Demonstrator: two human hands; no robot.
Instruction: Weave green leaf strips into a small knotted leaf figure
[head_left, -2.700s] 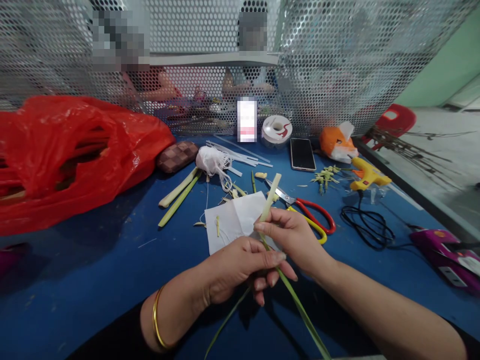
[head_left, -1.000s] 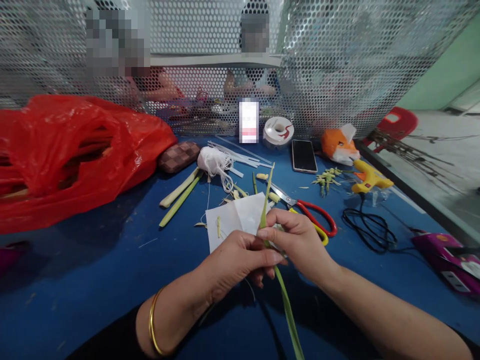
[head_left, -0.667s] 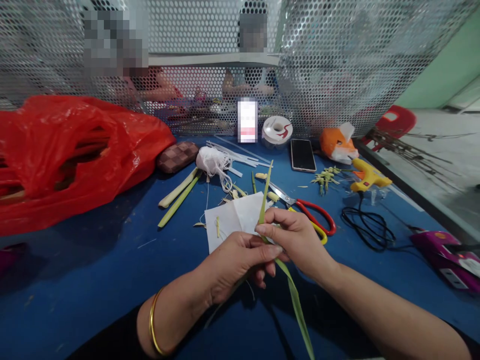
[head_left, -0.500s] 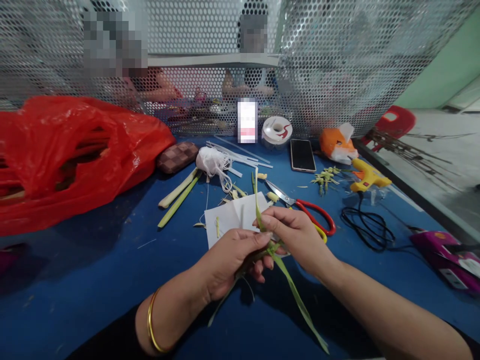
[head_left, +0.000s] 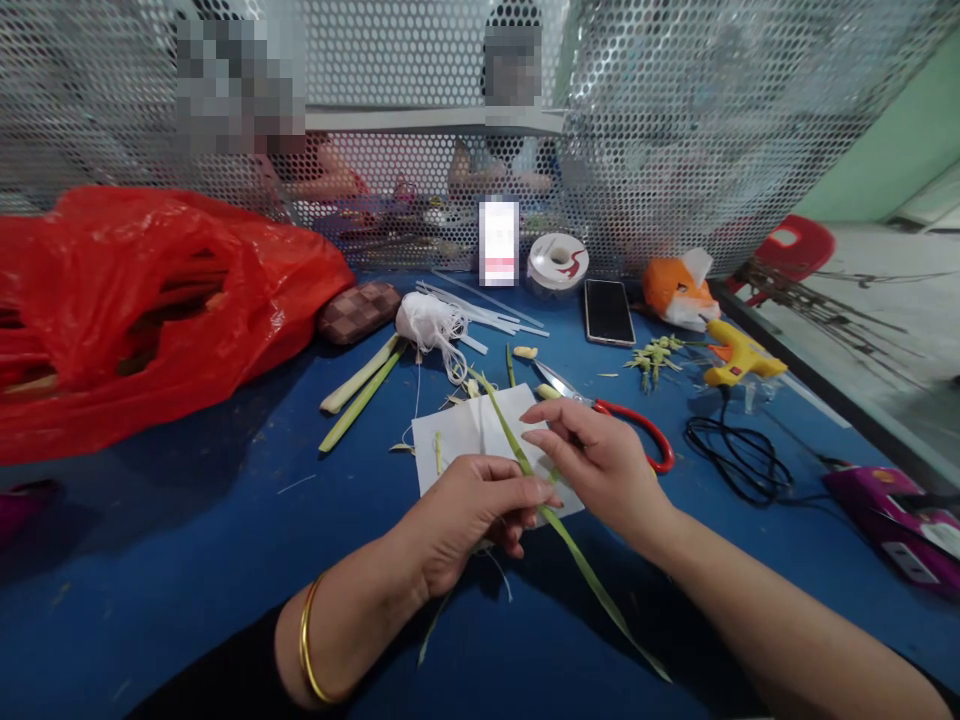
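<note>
Blue was the counter point(head_left: 187, 520), cluttered. Left hand point(head_left: 465, 515), gold bangle point(head_left: 307, 640) on the wrist, was closed in a pinch grip, thumb and forefinger on a long thin green leaf strip point(head_left: 502, 420) near its middle. The strip ran slantwise: its far end lay over a white paper sheet point(head_left: 457, 435), and its near end trailed toward the person, passing below the right forearm. Right hand point(head_left: 604, 465) hovered just beside the strip with fingers point(head_left: 536, 410) stretched loosely. Its thumb was hidden, so I could not tell whether its grip had hold of the strip.

Red-handled scissors point(head_left: 637, 425) lay just behind the right hand, partly covered by it. A yellow glue gun point(head_left: 739, 355) sat further right, with its black cord point(head_left: 739, 455) coiled in front. A big red plastic bag point(head_left: 135, 300) filled the left side. Pale green stalks point(head_left: 360, 385) lay between the bag and the paper, with a white thread bundle point(head_left: 424, 320) and a brown checkered pouch point(head_left: 358, 310) behind them. A black phone point(head_left: 607, 310) and a white tape roll point(head_left: 557, 262) sat at the back by a perforated metal screen point(head_left: 675, 120). Other people sat beyond the screen.
</note>
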